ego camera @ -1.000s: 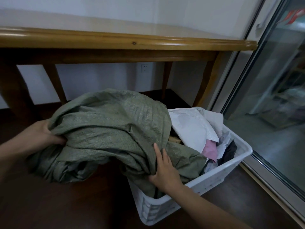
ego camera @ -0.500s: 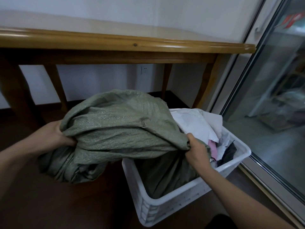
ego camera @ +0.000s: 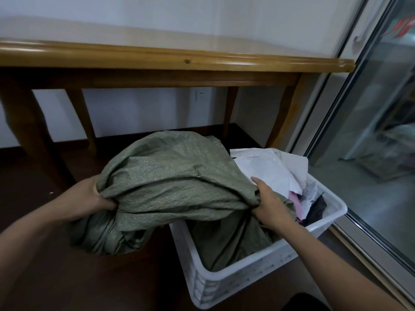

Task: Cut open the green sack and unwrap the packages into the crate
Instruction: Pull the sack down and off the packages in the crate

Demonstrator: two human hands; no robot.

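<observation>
- The left hand is at the left, its fingers curled tight round a bunched fold of the green sack, holding that end above the dark floor.
- The sack is a crumpled woven mass stretched between both hands; its left part hangs down to the floor beside the crate, and its right part drapes over the rim and lies inside.
- Behind it stands a wooden table, with a white wall socket showing between its legs.
- The white plastic crate sits on the floor right of centre, the near half filled with sack fabric.
- The right hand grips the sack's right end over the crate, thumb on top and the other fingers closed under the cloth (their tips are hidden).
- White packages are heaped in the far half of the crate, just beyond that hand, with a pink piece and something black beside them.
- A glass sliding door runs along the right edge.
</observation>
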